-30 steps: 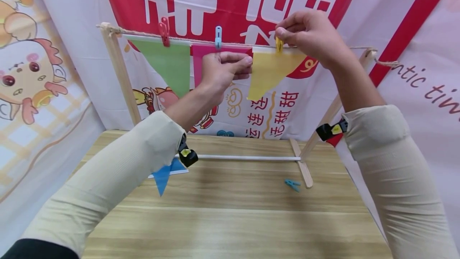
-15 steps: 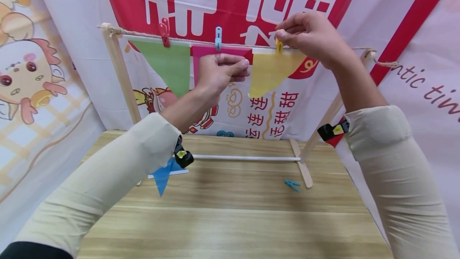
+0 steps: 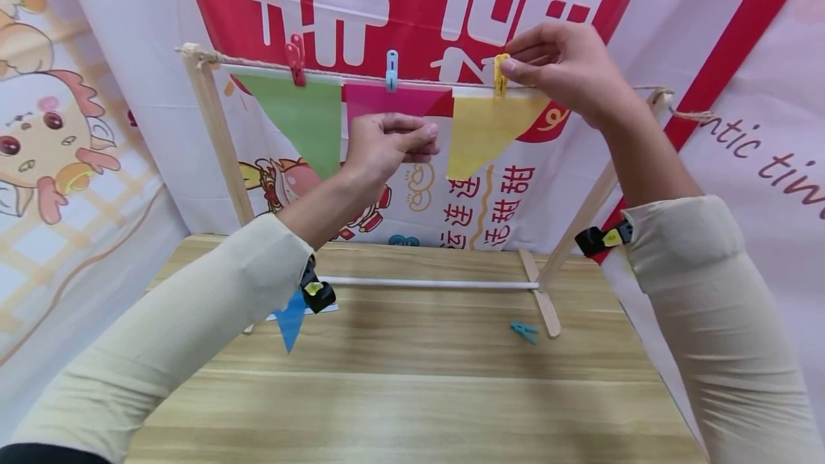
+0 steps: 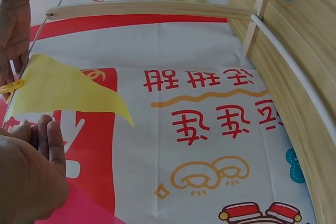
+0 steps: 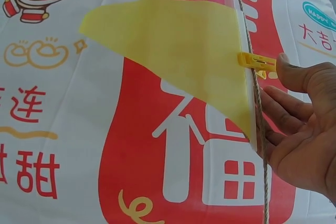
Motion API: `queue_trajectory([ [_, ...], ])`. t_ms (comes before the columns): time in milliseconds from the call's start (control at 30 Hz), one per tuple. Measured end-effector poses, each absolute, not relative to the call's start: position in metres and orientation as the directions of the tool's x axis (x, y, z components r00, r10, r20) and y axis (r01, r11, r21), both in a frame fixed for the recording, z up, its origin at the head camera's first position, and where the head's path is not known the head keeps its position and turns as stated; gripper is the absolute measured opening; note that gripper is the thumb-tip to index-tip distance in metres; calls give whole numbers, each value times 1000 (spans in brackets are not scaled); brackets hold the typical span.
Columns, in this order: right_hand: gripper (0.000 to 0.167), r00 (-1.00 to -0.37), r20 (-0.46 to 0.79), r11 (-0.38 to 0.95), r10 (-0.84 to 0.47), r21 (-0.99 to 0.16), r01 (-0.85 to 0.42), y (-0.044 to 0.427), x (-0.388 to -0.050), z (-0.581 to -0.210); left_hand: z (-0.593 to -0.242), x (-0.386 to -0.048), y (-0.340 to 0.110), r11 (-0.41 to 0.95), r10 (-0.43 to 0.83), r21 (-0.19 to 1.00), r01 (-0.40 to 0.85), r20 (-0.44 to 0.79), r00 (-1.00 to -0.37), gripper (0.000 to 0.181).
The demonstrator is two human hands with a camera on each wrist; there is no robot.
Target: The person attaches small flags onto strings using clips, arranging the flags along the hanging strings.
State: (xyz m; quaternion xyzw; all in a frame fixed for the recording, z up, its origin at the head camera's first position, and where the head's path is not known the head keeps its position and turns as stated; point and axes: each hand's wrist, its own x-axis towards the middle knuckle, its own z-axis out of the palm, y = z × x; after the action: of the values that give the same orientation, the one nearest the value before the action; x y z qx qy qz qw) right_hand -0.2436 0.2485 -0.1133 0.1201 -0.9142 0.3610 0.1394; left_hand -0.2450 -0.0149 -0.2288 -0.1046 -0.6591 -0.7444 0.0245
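Observation:
A yellow pennant (image 3: 490, 127) hangs from a twine line (image 5: 256, 87), held by a yellow clothespin (image 3: 500, 76). My right hand (image 3: 567, 70) is at that clothespin; in the right wrist view the thumb touches the end of one leg, while the other fingers stand apart behind the twine. My left hand (image 3: 387, 145) holds nothing, its fingers loosely bent, in front of a pink pennant (image 3: 393, 97) that it partly covers. A light-blue clothespin (image 3: 392, 70) clips the pink pennant. Further left, a red clothespin (image 3: 296, 61) holds a green pennant (image 3: 309, 117).
The twine runs between two wooden posts (image 3: 215, 131). A white rod (image 3: 425, 283) joins them low down. On the wooden table (image 3: 412, 407) lie a blue pennant (image 3: 291, 324), partly behind my left sleeve, and a teal clothespin (image 3: 525, 331). A printed cloth backdrop hangs behind.
My left hand has drawn away from the yellow pennant's edge, leftward and down. My right hand has eased slightly right, its fingers loosening from the yellow clothespin, which stays on the line.

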Motion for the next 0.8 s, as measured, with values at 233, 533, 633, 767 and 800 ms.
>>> queue_trajectory([
  [233,54,-918,387,677,-92,-652,-342,255,-241,-119,-236,-242,-19,-113,107,980,165,177,-978,19],
  [533,46,-873,487,581,-36,-701,-414,262,-236,-125,-247,-243,-22,-114,117,980,162,175,-978,20],
  [633,44,-859,511,541,-19,-718,-439,264,-233,-126,-249,-244,-23,-116,116,980,159,172,-978,20],
  [767,39,-822,570,498,-11,-709,-499,266,-230,-128,-252,-246,-25,-125,120,980,152,168,-979,20],
  [800,38,-810,586,491,-11,-703,-515,266,-230,-129,-252,-246,-25,-125,121,981,151,166,-979,20],
])
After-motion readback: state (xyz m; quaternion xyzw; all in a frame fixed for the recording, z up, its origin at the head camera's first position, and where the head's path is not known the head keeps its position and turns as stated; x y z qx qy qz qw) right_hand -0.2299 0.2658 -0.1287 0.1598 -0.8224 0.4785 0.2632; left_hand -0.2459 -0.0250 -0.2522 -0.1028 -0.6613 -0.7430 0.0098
